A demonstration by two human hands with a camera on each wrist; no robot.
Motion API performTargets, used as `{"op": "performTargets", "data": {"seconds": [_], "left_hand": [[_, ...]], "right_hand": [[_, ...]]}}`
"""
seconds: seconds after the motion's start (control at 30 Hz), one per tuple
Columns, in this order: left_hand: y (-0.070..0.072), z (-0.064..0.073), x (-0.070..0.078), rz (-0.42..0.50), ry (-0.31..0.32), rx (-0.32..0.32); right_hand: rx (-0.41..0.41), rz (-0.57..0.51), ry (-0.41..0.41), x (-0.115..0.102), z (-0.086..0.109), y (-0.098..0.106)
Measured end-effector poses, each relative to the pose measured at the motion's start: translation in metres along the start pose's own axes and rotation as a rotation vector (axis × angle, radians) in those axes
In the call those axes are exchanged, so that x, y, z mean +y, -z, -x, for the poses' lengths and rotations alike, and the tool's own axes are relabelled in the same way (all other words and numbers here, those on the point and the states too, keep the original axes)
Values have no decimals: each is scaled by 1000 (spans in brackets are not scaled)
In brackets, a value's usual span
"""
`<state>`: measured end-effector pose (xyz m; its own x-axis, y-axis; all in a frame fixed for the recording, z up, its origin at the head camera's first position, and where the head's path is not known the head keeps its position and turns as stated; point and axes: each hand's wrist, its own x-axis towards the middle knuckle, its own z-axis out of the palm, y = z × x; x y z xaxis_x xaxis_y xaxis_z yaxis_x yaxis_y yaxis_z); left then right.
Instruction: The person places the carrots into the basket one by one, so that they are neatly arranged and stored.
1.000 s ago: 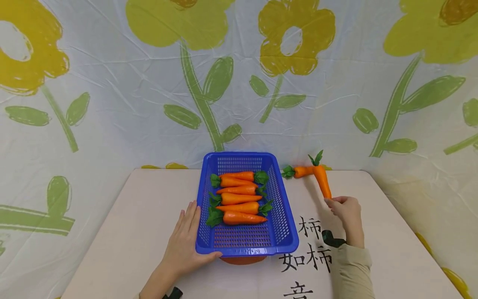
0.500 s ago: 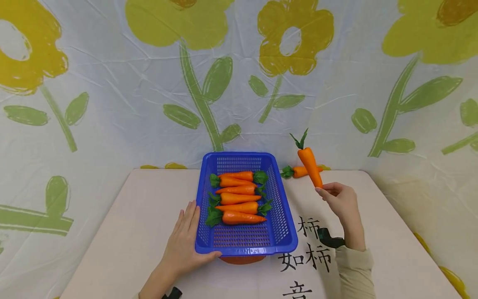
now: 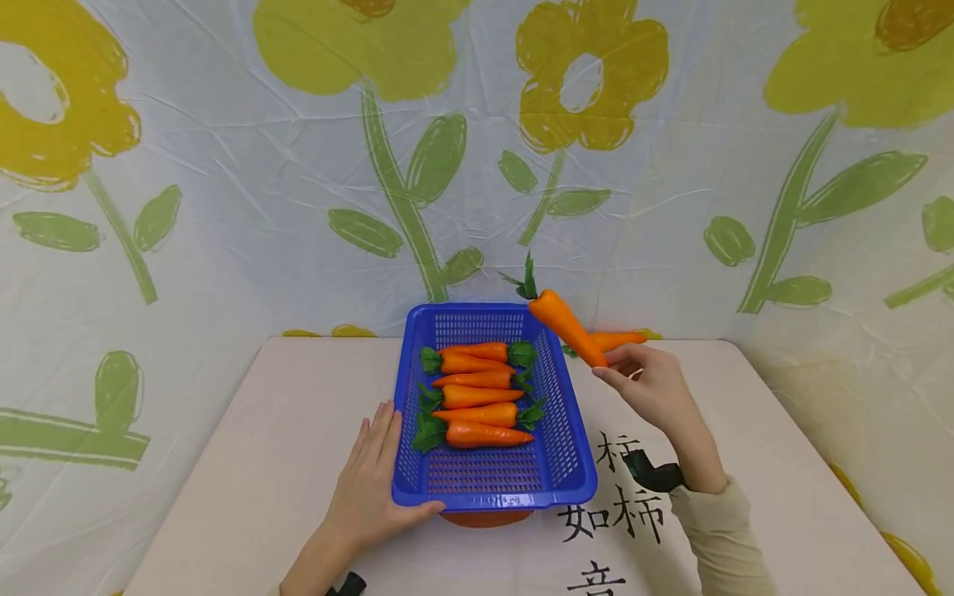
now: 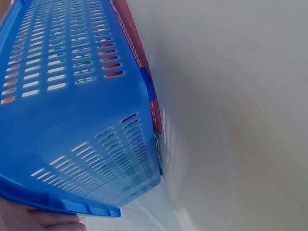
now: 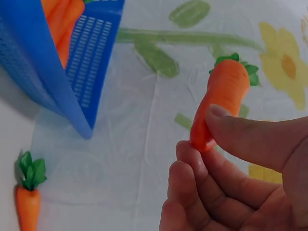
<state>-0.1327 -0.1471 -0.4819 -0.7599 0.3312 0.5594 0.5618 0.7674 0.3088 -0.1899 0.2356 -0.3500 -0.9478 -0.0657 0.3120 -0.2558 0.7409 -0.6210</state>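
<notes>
A blue perforated basket [image 3: 492,500] stands mid-table with several carrots [image 3: 488,434] laid crosswise inside. My left hand [image 3: 365,484] rests along its left side and near corner, fingers straight. In the left wrist view, a few fingertips [image 4: 57,226] touch the basket's rim. Between thumb and fingers, my right hand [image 3: 652,385] pinches a carrot [image 3: 568,327] by its thin end. That carrot is raised and tilted, its leafy top over the basket's far right corner. Behind it on the table lies another carrot [image 3: 622,339], its leaves partly hidden.
The pale table [image 3: 298,414] bears black written characters [image 3: 637,513] to the right of the basket. Under the basket's near edge shows a reddish-brown shape [image 3: 488,520]. A flower-printed cloth [image 3: 283,165] hangs behind the table.
The right hand has lifted its carrot away from the one lying on the table and carried it left to the basket's edge. My left hand has stayed in place.
</notes>
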Motion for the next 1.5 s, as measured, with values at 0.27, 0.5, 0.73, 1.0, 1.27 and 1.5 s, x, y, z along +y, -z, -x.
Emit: {"op": "performTargets", "data": {"seconds": [0.27, 0.5, 0.73, 1.0, 1.27, 1.5], "left_hand": [[2, -1, 2, -7, 7, -8], [1, -1, 1, -5, -2, 1], [1, -1, 0, -5, -5, -2], [0, -1, -1, -3, -4, -5], [0, 0, -1, 1, -8, 3], [1, -1, -1, -2, -12, 8]], "right_hand": [[-167, 41, 175, -15, -5, -16], [-341, 139, 289, -29, -6, -30], [-471, 234, 369, -40, -4, -45], [-630, 325, 365, -46, -7, -68], [-809, 434, 221, -57, -11, -88], [-926, 605, 95, -63, -14, -107]]}}
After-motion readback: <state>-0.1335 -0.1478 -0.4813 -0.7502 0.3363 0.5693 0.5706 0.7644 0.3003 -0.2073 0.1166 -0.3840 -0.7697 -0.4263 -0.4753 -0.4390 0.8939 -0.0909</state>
